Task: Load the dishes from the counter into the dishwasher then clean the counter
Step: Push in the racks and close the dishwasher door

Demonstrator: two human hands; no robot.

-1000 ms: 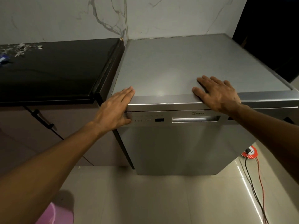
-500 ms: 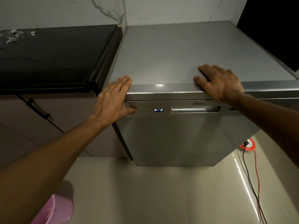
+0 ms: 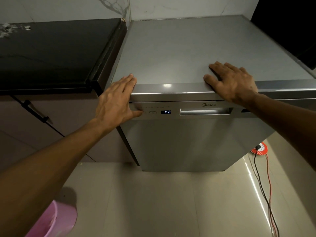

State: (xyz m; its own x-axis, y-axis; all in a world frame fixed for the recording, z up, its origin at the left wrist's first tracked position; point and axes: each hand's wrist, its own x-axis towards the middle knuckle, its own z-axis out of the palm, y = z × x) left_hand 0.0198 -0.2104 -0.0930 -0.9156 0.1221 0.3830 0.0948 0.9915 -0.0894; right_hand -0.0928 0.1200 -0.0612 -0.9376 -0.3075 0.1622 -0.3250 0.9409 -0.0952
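The dishwasher (image 3: 188, 139) stands with its door closed, directly under both hands, so whatever is inside it cannot be seen. Its right edge and the far-right part of the control strip run behind the right forearm. The small print above the buttons is too fine to read. The left thumb covers the leftmost button on the panel, so whether it presses or only touches there cannot be told. To the left of the left hand (image 3: 116, 100) lies the black bench (image 3: 51, 53), cut off at the frame's left edge; pale scraps (image 3: 10, 29) sit on its far corner, too blurred to identify. Below the left forearm a pink container (image 3: 56, 221) is cropped by the bottom edge.

The left hand lies released, fingers straight over the dishwasher's front top corner. The right hand (image 3: 234, 81) rests flat and released on the top panel, grasping nothing. Below the right forearm, cables (image 3: 263, 190) trail over the floor from a red-and-white reel (image 3: 260, 147).

Half a second ago the display (image 3: 165, 112) showed 8:8 8; it now reads P2. Both hands have kept their places.
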